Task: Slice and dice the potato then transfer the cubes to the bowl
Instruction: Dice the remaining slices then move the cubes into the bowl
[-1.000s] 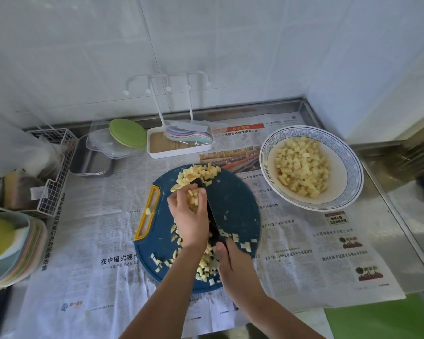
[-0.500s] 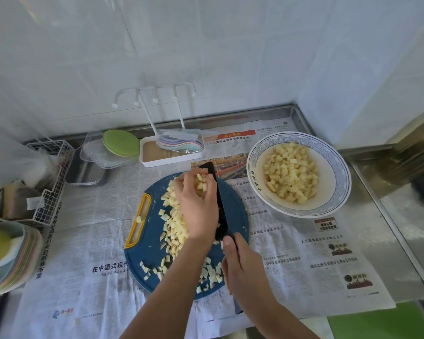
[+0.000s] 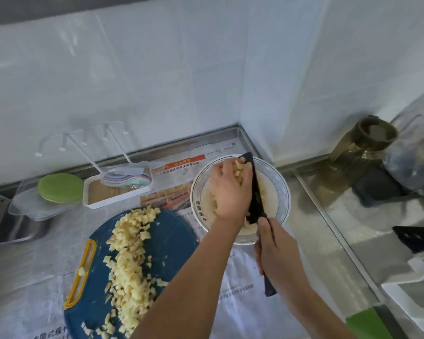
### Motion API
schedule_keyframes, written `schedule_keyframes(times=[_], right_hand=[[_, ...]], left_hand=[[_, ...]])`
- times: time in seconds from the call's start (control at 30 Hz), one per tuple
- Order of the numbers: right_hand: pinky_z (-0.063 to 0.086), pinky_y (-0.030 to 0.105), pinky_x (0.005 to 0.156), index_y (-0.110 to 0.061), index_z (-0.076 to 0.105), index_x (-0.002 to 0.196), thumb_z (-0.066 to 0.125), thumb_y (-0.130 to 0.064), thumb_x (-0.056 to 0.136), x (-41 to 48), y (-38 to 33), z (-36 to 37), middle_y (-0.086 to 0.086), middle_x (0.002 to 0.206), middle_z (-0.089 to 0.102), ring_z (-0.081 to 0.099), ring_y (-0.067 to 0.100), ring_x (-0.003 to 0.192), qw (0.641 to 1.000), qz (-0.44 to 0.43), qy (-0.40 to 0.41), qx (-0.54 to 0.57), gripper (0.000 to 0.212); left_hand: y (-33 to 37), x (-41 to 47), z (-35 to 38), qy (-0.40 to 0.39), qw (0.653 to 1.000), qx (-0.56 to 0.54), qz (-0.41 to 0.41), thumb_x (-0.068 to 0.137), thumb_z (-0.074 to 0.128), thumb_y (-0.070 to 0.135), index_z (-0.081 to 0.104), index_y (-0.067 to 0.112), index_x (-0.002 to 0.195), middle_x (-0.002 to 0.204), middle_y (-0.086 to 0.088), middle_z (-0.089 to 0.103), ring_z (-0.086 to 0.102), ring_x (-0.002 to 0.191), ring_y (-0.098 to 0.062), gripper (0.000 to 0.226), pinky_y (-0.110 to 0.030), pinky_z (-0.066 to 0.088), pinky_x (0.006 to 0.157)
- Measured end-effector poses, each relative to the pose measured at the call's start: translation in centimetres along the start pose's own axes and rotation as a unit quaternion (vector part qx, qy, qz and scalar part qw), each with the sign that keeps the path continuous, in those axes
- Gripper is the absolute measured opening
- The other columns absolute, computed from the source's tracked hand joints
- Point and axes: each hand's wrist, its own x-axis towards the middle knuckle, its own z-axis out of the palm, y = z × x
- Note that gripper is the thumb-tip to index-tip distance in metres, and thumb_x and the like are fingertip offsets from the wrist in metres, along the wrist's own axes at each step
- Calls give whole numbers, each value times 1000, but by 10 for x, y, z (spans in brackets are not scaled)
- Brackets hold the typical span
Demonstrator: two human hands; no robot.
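Left hand point(image 3: 230, 189) cupped, pressing potato cubes point(image 3: 238, 167) against black knife point(image 3: 256, 192) blade, over bowl point(image 3: 283, 192). Right hand point(image 3: 277, 250) grips handle. Large cube pile point(image 3: 130, 253) lies on blue cutting board point(image 3: 176, 241).

Risks: loosened clamp drops cubes past rim onto newspaper point(image 3: 179, 172); fingers close to blade edge.

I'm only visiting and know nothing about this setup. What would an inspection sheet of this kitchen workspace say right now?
Surface: steel counter covered with newspaper.
Job's things: blue cutting board carrying a strip of potato cubes; patterned bowl to its right, cubes inside.
Clutter: white tray of pastel spoons and a green lid on a clear box, both behind the board.
Hands: left hand holds a scoop of cubes against the knife blade over the bowl; right hand grips the handle.
Cables: nothing seen.
Surroundings: white tiled wall; dark jar at far right.
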Motion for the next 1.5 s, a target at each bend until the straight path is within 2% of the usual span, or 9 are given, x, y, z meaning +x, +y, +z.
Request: schedule_keyframes(times=[0.2,0.47,0.67,0.93,1.07,1.2,1.27,1.4,1.5], right_hand=[[38,23,37,-2,50,81,35,-31,104,10,-7,-28,8,55,49,40,18,40,997,23,26,69,40],[36,23,38,-3,47,76,37,-30,103,8,-1,-29,9,51,46,36,18,36,998,35,-16,52,39],[38,25,37,-1,50,78,36,-31,104,8,-4,-26,11,56,51,41,20,39,997,35,-4,61,41],[39,30,40,-1,53,83,37,-32,103,18,-7,-23,9,57,52,44,21,44,994,45,18,93,40],[39,25,40,-6,53,82,35,-34,103,13,-9,-20,5,53,52,44,17,41,999,-7,26,34,39],[39,21,41,-17,54,83,35,-36,101,-2,-9,-5,0,49,51,43,9,39,996,-83,-29,-31,32],[36,20,43,-24,51,84,31,-43,99,-13,-3,10,-1,54,52,43,5,42,987,-122,-55,-93,31],[36,22,51,-24,43,89,9,-55,89,-25,17,57,-6,65,46,45,9,53,939,-184,-99,-273,46],[49,23,64,-21,45,111,0,-52,93,-15,26,97,-8,89,58,60,7,74,901,-184,-114,-375,57]], left_hand=[[-27,4,22,-66,992,88,-55,103,17,43,54,18,134,154,-9,25,9,145,-26,54,-42,-5,120],[5,-5,5,-189,968,-2,163,105,19,38,12,25,152,158,12,6,-7,145,-2,50,-20,-8,117],[-18,-8,-1,-226,971,64,53,104,17,42,15,19,153,160,3,15,-2,146,-7,54,-21,-9,115],[-31,-29,-23,-239,943,140,183,99,37,50,0,26,154,159,11,-6,-18,144,-4,70,-28,-12,117],[-52,-30,-37,-154,977,77,129,97,52,34,40,22,143,156,5,21,24,137,2,49,-27,27,114],[-75,-34,-72,-8,990,33,137,95,58,27,69,7,83,127,-1,55,48,106,9,25,-18,47,89],[-91,-39,-96,17,990,33,137,99,47,32,72,8,85,123,0,58,53,112,-5,37,-24,49,90],[-127,-49,-147,71,992,79,65,96,55,15,72,6,91,120,1,57,51,107,-4,20,-2,32,91],[-159,-57,-173,76,989,110,-64,96,55,19,67,9,114,134,-5,51,49,120,-19,23,-18,32,98]])
